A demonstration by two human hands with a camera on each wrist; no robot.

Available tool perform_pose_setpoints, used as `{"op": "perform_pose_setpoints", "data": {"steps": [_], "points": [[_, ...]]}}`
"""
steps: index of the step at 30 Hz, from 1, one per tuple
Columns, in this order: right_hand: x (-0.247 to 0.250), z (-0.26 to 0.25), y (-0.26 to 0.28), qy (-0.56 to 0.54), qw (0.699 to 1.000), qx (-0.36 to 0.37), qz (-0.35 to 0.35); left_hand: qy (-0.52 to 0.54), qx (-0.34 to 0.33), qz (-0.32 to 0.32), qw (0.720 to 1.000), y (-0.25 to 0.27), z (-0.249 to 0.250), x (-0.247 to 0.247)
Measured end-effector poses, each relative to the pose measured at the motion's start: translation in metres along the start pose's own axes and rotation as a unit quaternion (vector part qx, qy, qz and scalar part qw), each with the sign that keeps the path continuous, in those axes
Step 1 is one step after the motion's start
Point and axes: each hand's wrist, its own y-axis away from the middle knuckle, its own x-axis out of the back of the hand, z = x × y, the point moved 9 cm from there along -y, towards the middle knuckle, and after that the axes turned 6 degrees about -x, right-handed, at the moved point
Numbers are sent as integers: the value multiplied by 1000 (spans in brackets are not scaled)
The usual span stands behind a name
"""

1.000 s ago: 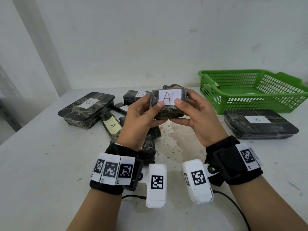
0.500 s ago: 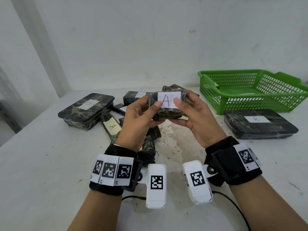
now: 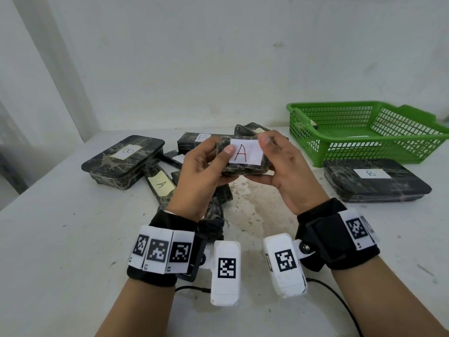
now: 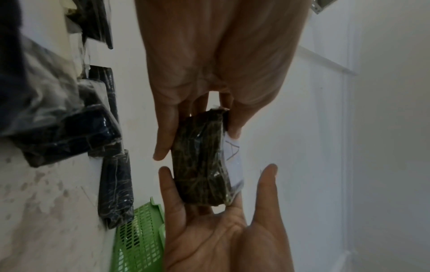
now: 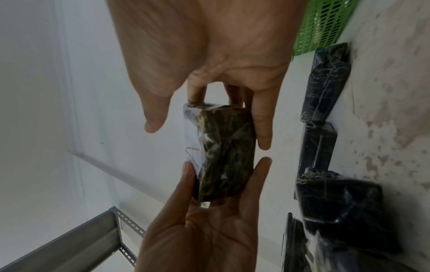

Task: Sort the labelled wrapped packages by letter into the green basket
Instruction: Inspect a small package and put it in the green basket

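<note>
A small dark wrapped package with a white label reading A (image 3: 245,154) is held up over the table between both hands. My left hand (image 3: 206,166) grips its left end, thumb pressed on the label's left edge, fingers behind. My right hand (image 3: 279,164) cups the right end with its fingers under and behind; its thumb sits at the label's upper right corner and looks slightly lifted in the wrist views. The package (image 4: 200,165) (image 5: 225,152) shows edge-on between the two palms. The green basket (image 3: 301,135) stands at the back right, apart from both hands.
A flat package labelled B (image 3: 374,178) lies in front of the basket. Left of my hands lie a large B package (image 3: 124,161), a long A package (image 3: 160,184), a small B package (image 3: 194,139) and several more wrapped ones. The wall is close behind.
The A package has tilted a little, label more toward me. My right thumb has slid from the label's right side to its upper right corner. Both hands stay in place.
</note>
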Motion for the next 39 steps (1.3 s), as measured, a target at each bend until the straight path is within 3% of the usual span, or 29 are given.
{"op": "perform_pose_setpoints", "data": {"steps": [4,8,17,21,26,39], "points": [[7,-3,1,-5,999,18,37,1,16,-5,1000,1,-3,-4],[3,-2,0,2,1000,12,19,-7,-5,9,1000,1,3,-2],[0,18,-2,-51,993,-105,-20,22,-30,32,999,-3,2,10],[2,12,-2,-99,992,-78,-6,21,-33,12,999,-3,5,9],[5,5,-1,-91,995,-43,3,35,37,35,998,-1,-6,9],[3,5,-3,-91,995,-26,-24,62,33,70,995,1,-4,13]]}}
